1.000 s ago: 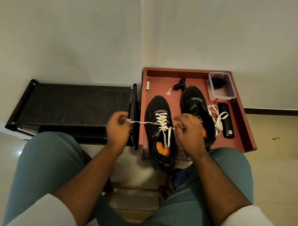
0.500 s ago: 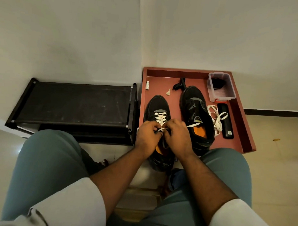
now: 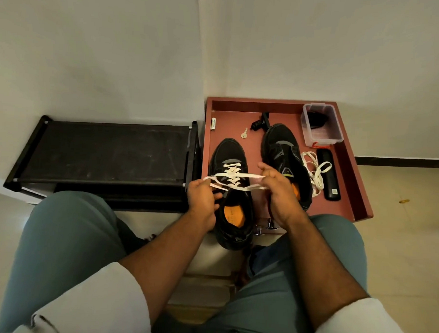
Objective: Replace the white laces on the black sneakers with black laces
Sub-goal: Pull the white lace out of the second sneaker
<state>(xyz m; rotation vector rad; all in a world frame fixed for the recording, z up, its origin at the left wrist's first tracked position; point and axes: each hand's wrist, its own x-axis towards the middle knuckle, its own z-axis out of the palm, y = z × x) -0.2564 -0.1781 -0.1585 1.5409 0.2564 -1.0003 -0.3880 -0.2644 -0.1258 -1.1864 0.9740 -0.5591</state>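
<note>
Left hand (image 3: 203,196) and right hand (image 3: 278,190) each pinch an end of the white lace (image 3: 234,177), stretched taut between the fingers across the left sneaker (image 3: 231,191), whose heel overhangs the red tray (image 3: 350,171) near edge. Right sneaker (image 3: 285,153) unlaced, just beyond right fingers. Battery (image 3: 213,124) print unreadable.

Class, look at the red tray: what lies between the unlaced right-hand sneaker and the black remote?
In the head view, a loose white lace lies heaped between that sneaker and the remote.

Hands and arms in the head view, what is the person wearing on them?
Both the left hand and right hand are bare, no gloves or rings visible. White rolled-up sleeves end near the elbows, forearms uncovered.
</note>
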